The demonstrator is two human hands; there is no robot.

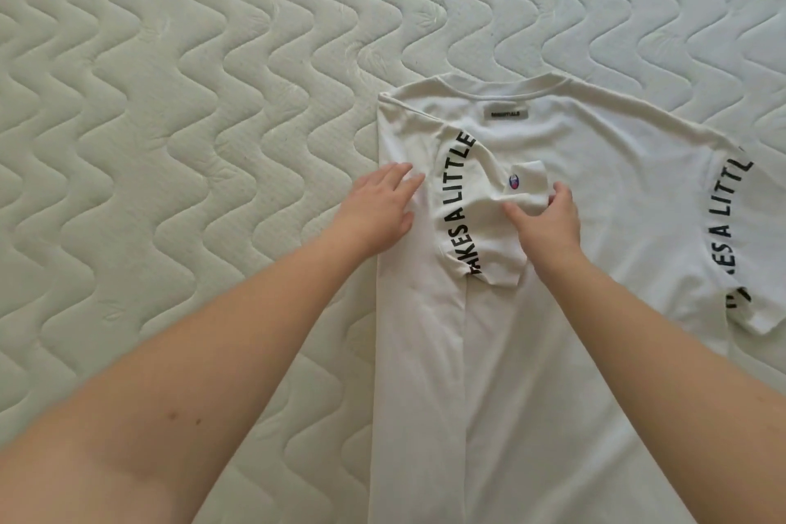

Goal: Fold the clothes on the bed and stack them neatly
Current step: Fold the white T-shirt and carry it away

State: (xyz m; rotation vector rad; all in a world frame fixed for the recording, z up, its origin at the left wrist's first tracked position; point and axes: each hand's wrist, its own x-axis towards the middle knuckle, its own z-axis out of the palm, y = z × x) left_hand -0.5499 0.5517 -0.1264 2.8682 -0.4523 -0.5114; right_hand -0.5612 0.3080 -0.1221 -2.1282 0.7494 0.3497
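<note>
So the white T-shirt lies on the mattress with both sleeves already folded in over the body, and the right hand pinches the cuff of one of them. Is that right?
Not quite. The head view shows only one sleeve folded in over the T-shirt; the other sleeve lies spread out flat on the mattress. The right hand does pinch the folded sleeve's cuff.

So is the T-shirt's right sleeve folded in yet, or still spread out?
Still spread. The right sleeve lies flat out on the mattress, its lettering showing, while the left sleeve is already folded over the T-shirt.
</note>
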